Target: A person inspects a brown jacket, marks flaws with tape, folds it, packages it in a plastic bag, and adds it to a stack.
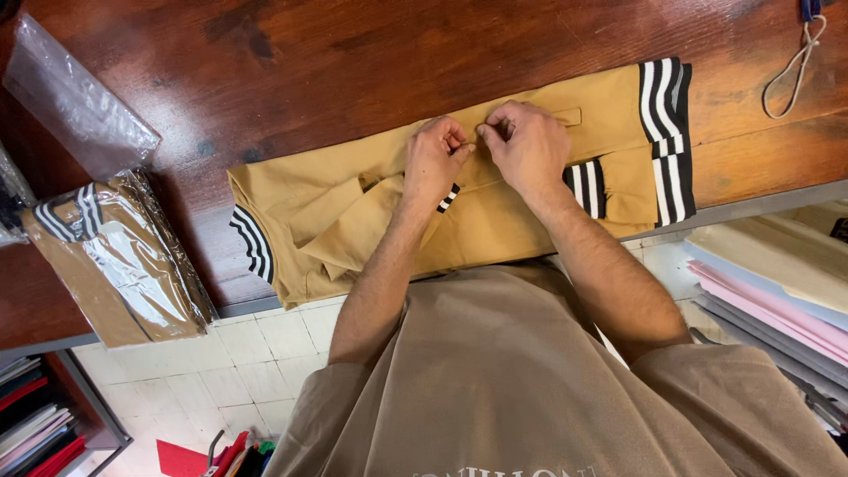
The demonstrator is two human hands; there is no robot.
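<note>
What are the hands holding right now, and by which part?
Both the left hand and right hand pinch the tan shirt at its button placket.

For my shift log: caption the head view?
Both hands pinch the placket of a tan striped-trim knit shirt on a wooden table.

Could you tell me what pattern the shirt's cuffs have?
Black and white stripes on the cuffs of the tan shirt, in the head view.

Single head view only: your camera looks steeply down from above your chest, close over the wooden table [265, 71]. Table edge runs just below your fingers [477, 132]; floor tiles [238, 371] beneath, well nearer you.
</note>
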